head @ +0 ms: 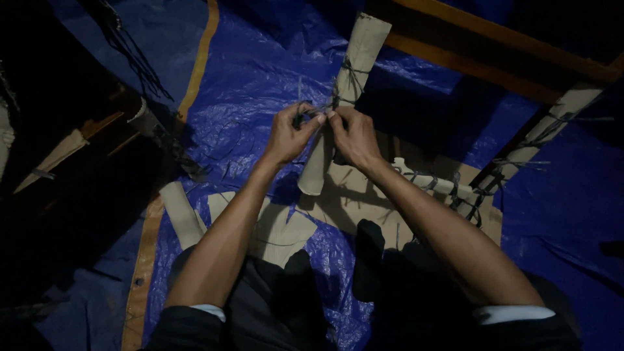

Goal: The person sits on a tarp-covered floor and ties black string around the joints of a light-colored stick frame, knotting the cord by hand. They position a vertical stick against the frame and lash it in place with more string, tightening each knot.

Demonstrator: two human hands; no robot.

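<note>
Basically, blue tarp (260, 97) covers the floor across most of the head view, crinkled, with a yellow-brown border strip (146, 260) running down the left side. Dark wooden beam (494, 45) crosses the upper right corner over the tarp. Flat cardboard pieces (344, 201) lie on the tarp under the forearms, near the person's dark-trousered knees at the bottom edge. Another paper-wrapped pole (552, 123) stands at the right, bound with dark cord in several places, slanting down to a short wrapped piece (429, 183) it meets low right of centre. Small cardboard roll (181, 214) lies on the tarp just left of the left forearm.

Long cardboard-wrapped tube (354, 71) slants from top centre down to its lower end between the two wrists, resting over the flat cardboard. Dark string (344, 84) is wound around it just above the hands, loose ends sticking out.

Left hand (289, 136) and right hand (354, 140) are raised side by side at frame centre, against the tube, fingertips touching each other. Fingers of both hands are pressed together, pinching the string ends at the tube's left side. Dim light, exact knot shape can't be told.
</note>
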